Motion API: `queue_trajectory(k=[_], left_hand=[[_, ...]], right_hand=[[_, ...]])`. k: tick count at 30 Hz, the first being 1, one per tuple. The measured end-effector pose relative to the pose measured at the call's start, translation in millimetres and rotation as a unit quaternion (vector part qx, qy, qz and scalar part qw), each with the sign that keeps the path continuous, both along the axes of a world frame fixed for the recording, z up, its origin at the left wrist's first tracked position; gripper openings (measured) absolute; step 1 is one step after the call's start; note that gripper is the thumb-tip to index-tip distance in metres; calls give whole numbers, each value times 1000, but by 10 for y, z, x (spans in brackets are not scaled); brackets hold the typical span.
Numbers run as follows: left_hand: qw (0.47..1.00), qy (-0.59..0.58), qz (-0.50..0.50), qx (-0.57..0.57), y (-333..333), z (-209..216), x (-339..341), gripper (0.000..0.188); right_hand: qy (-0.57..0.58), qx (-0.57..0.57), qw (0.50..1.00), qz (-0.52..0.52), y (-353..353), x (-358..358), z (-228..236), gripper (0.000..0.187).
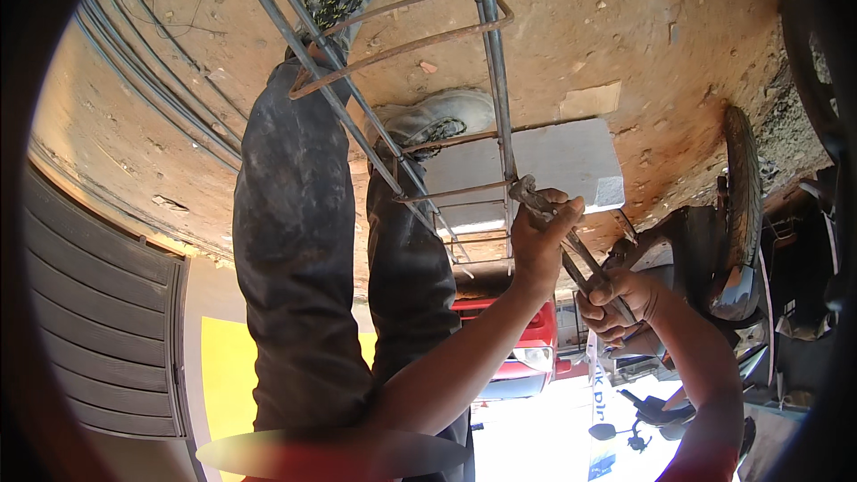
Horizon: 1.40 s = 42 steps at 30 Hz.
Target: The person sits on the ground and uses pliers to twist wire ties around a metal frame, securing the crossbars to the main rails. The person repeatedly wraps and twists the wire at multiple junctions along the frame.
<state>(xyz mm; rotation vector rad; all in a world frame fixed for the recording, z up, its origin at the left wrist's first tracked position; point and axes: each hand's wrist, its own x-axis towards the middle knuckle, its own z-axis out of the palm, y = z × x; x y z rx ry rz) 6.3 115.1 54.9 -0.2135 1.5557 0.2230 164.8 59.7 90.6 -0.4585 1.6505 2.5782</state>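
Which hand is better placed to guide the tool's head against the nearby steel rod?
Probably the left hand: it holds the tool just behind its head, near the steel rod. The right hand grips farther back.

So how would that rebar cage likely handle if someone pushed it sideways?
The rebar cage would probably stay stiff lengthwise, since its long bars look straight and metallic. It may rack or twist somewhat, being an open frame with only spaced stirrups bridging the bars. Rolling seems unlikely, because the stirrups look angular rather than round.
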Motion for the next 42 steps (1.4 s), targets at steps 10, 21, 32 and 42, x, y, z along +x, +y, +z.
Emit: queue_trajectory(k=[10,21,32,42], left_hand=[[979,-121,-1,-166,180,99,-770,62],[634,-84,-729,244,1066,406,-1297,20],[660,-135,-708,210,1169,419,-1423,33],[662,-106,-707,224,952,639,-1678,25]], right_hand=[[-487,142,853,123,-102,-1470,708,72],[-699,15,715,11,306,-3166,1218,62],[-819,-36,572,-15,166,-4367,886,56],[-907,-139,336,212,188,-3909,-357,14]])
